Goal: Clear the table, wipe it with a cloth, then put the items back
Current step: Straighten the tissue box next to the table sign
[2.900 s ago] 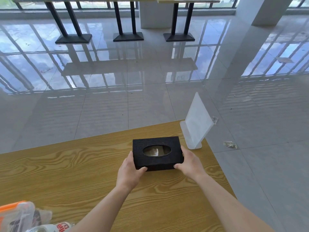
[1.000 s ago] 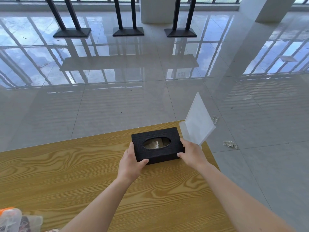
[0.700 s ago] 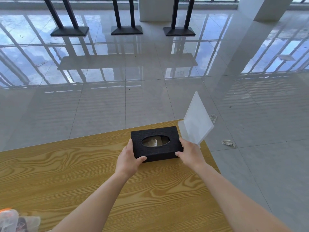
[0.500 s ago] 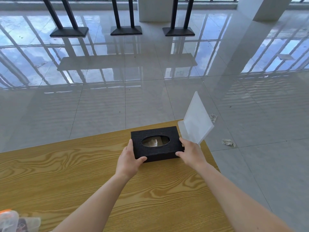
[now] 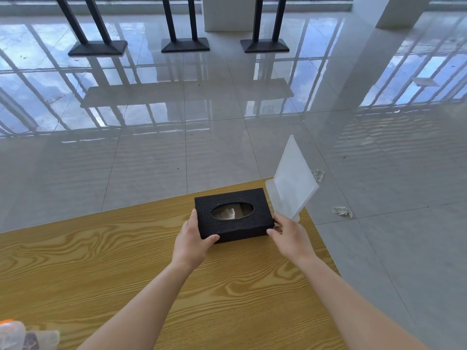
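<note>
Head view, the only one we've got. The black tissue box (image 5: 237, 231) sits near the far right corner of the wooden surface (image 5: 126, 261). Its top is embossed with a maze-like pattern, and a bit of white tissue shows through the oval hole. We can't make out any lettering on it.

The left hand (image 5: 193, 238) has its grip clamped on the box's left end, thumb on the near side and fingers up along the end wall. The right hand (image 5: 290, 238) does the same on the right end. Its thumb presses the near corner, and its fingers are partly hidden where the box meets the frosted sign holder (image 5: 293, 183). That holder stands tilted just beside the box, panel blank as far as we can see.

Bottom left, a clear plastic container (image 5: 12, 334) with an orange bit is cut off by the frame. Whatever's inside is too blurred to read. On the glossy floor (image 5: 151, 160) lie two crumpled wrappers (image 5: 341, 211), too small for us to read.
</note>
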The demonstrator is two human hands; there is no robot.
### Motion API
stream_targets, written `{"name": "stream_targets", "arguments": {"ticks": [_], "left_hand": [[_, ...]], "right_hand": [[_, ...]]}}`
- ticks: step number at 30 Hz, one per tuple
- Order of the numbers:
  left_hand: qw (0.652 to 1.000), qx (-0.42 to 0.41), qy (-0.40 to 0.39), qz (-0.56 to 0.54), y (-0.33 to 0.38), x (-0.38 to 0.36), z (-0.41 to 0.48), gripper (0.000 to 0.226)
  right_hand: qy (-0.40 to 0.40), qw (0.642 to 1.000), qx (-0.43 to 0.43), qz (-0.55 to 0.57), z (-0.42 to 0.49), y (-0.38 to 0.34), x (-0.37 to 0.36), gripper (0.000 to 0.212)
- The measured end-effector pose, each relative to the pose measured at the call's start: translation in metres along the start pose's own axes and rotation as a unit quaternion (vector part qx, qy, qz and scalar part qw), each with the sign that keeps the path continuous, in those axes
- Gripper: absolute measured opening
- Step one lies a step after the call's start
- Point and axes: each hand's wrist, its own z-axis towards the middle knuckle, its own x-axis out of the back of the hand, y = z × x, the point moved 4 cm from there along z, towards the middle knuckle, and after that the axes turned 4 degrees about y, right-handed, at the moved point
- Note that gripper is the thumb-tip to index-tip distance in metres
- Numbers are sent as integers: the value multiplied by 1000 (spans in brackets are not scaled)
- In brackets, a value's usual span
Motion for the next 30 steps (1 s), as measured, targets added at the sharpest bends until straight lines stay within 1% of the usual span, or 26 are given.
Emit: {"name": "stream_targets", "arguments": {"ticks": [2, 4, 10, 12, 17, 23, 30], "left_hand": [[1000, -1, 0, 2, -1, 0, 0, 83], [1000, 0, 1, 3, -1, 0, 1, 81], [1000, 6, 3, 8, -1, -2, -1, 88], [1000, 9, 2, 11, -1, -1, 0, 89], [1000, 14, 0, 10, 1, -2, 0, 91], [1000, 15, 4, 13, 2, -3, 3, 91], [1000, 12, 6, 16, 1, -4, 6, 89]], "right_hand": [[31, 999, -28, 4, -10, 12, 1, 32], [42, 998, -53, 4, -16, 23, 2, 40], [35, 997, -59, 30, -11, 21, -2, 44], [36, 997, -61, 41, -9, 18, -5, 43], [47, 997, -48, 46, -3, 8, -8, 31], [66, 996, -54, 33, 4, 6, -5, 34], [57, 997, -48, 18, 12, 4, -4, 25]]}}
